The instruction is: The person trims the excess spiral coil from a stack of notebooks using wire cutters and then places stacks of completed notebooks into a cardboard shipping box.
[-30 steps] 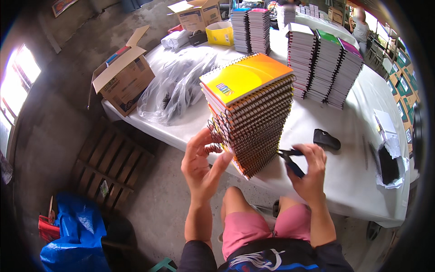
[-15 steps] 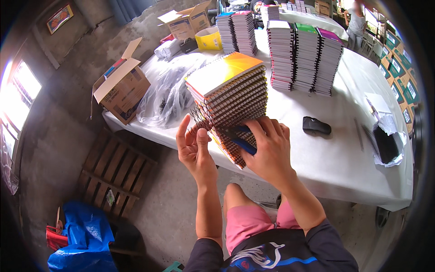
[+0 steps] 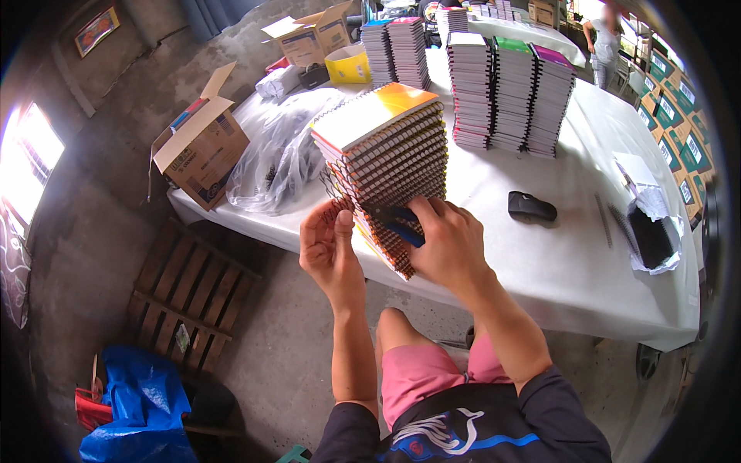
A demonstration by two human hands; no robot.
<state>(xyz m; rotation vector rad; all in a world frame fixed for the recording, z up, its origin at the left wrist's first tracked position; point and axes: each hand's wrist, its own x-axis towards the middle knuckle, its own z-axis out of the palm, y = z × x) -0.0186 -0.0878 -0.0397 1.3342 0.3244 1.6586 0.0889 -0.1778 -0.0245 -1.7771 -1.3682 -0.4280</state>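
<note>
A stack of spiral-bound notebooks (image 3: 401,158) with yellow-orange covers stands at the near edge of the table, its dark coils facing me. My left hand (image 3: 330,245) is at the stack's lower left corner, thumb and fingers closed round the protruding end of a wire coil (image 3: 333,210). Pliers with blue handles (image 3: 404,231) are gripped in my right hand (image 3: 448,238), against the coil side of the stack. Their jaws point left toward the coil ends; whether they bite on wire is too small to tell.
The white-covered table (image 3: 478,262) carries taller notebook stacks (image 3: 509,96), a black case (image 3: 531,207), and a paper-wrapped bundle of black coils (image 3: 652,235). At left are clear plastic (image 3: 282,150) and an open carton (image 3: 202,154). A wooden slatted pallet (image 3: 189,297) leans below. Another person (image 3: 606,42) stands far off.
My left fingers, stretched up beside the coil end before, have curled in and closed on it. The pliers in my right hand have shifted slightly left. The whole view has tilted a little.
</note>
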